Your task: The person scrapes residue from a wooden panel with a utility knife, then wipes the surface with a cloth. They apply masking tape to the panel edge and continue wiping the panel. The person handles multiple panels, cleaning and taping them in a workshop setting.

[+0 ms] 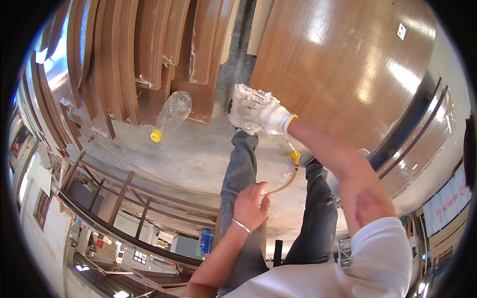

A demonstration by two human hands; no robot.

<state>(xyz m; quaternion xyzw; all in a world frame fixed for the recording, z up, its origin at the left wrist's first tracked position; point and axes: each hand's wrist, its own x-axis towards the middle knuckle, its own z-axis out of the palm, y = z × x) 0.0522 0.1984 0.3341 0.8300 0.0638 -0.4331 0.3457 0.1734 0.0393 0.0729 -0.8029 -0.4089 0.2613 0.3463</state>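
A white knit glove with a yellow cuff covers my right hand (266,115), stretched forward beyond my left knee. Bunched under its fingers is a crumpled white cloth (242,93), beside the near left corner of a large glossy brown wooden panel (343,64). My bare left hand (250,206), with a silver bracelet at the wrist, hovers by my left thigh. Its thumb stands apart from the fingers, and nothing shows in it. Between my legs a yellow-handled air blow gun (294,156) lies on the floor at the end of a yellowish hose (283,187).
Several brown wooden boards (149,44) stand in a row at the far left. A clear plastic bottle (175,110) with a yellow cap lies before them. A brown frame rack (121,198) stands at the left, a blue can (206,241) near it. More panels (422,144) lean at the right.
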